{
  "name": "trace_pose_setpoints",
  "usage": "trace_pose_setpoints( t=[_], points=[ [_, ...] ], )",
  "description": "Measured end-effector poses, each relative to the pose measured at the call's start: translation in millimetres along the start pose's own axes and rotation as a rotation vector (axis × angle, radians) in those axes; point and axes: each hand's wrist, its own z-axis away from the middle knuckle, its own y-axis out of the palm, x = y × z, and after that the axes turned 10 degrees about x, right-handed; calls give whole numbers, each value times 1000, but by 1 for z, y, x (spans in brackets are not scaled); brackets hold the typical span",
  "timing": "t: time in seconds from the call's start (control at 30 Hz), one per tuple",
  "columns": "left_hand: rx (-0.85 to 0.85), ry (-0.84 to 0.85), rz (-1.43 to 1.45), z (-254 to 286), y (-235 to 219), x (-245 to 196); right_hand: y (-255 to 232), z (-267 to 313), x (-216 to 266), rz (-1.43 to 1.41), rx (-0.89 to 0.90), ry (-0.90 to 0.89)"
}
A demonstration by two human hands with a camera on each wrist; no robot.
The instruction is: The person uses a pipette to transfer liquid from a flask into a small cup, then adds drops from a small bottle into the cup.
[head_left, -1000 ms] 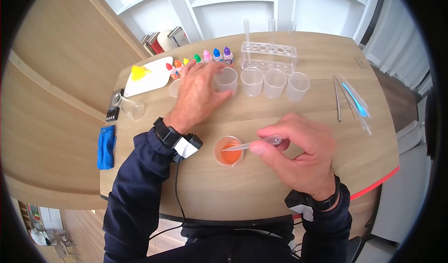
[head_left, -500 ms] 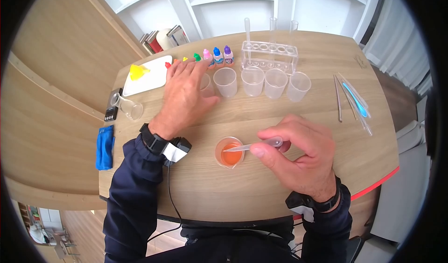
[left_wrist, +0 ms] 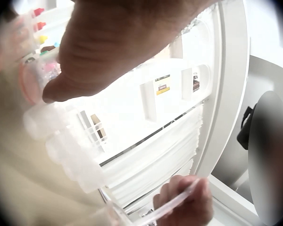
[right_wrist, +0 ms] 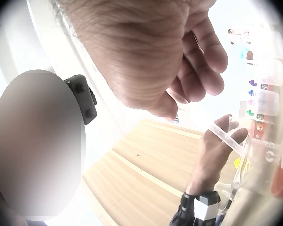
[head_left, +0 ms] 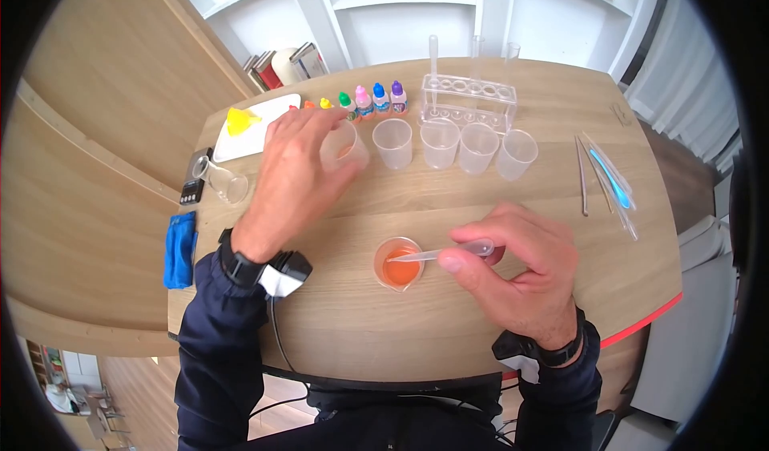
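My right hand pinches the bulb of a clear plastic dropper between thumb and fingers. The dropper's tip reaches over the rim into a small beaker holding orange liquid, which stands on the table. My left hand is around a translucent plastic cup, thumb on the near side and fingers at its upper edge. A bit of orange shows through that cup. In the left wrist view the thumb lies right against the cup, which looks tilted; most of its fingers are hidden.
Behind stand a row of translucent cups, capped colour bottles and a test tube rack. A white tray with a yellow funnel, a glass flask and a blue cloth lie left; stirring sticks lie right.
My left hand has moved left along the cup row, and a cup now shows between its thumb and fingers, shifted slightly left. My right hand holds the dropper steady over the beaker.
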Motion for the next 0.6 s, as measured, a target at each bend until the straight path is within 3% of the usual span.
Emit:
trace_pose_setpoints(
  t=[0.23, 0.5, 0.6],
  points=[
    [-40, -110, 354, 56, -34, -31, -1, 2, -2, 20, -26, -22],
    [-109, -126, 516, 115, -8, -32, -5, 5, 2, 13, -109, 32],
    [-60, -13, 464, 117, -10, -28, -5, 18, 4, -33, -149, 94]
  ],
)
